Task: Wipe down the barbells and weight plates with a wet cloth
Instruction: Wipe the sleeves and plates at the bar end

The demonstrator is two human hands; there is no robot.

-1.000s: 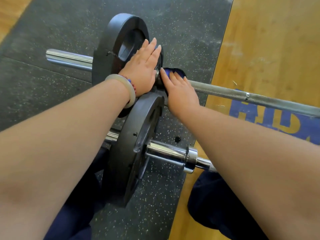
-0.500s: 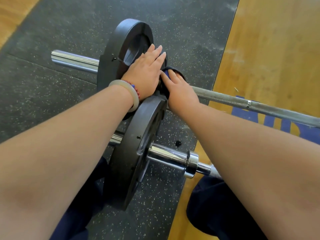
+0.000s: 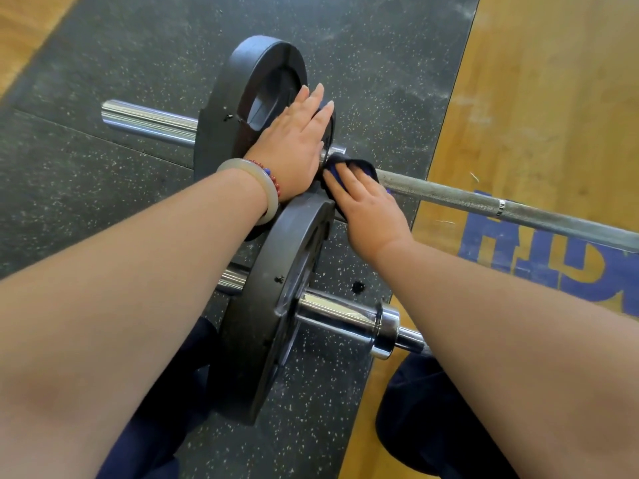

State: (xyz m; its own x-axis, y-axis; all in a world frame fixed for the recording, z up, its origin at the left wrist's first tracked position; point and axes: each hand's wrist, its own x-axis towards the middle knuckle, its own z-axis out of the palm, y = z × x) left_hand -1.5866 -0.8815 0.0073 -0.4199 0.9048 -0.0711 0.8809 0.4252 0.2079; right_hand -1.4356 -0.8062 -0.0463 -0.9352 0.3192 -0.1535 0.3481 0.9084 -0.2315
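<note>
Rightward, bare bar [image 3: 484, 198] beyond cloth [image 3: 363, 166] under right hand [image 3: 370, 216], beside far plate [image 3: 221, 133].

Weight plates [image 3: 262, 98] black. Barbell sleeves [image 3: 148, 122] polished chrome; shaft [image 3: 449, 193] grey, knurled. Cloth [image 3: 359, 166] dark navy. Rubber mat [image 3: 103, 63] charcoal, white-flecked. Wood floor [image 3: 553, 98] yellow, blue lettering [image 3: 553, 264]. Bangle [image 3: 249, 178] pale; bead bracelet [image 3: 273, 178] red and blue.

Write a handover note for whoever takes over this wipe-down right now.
Left grip: open, flat on the face of the far black weight plate.
Right grip: curls over the dark blue cloth on the far knurled steel barbell, right beside that plate.
Near black weight plate stands on its chrome-sleeved barbell, closer to the person.
Done: cannot tell which surfaces are wiped.
Left: probably the far shaft outward, then the near bar and plate.
</note>
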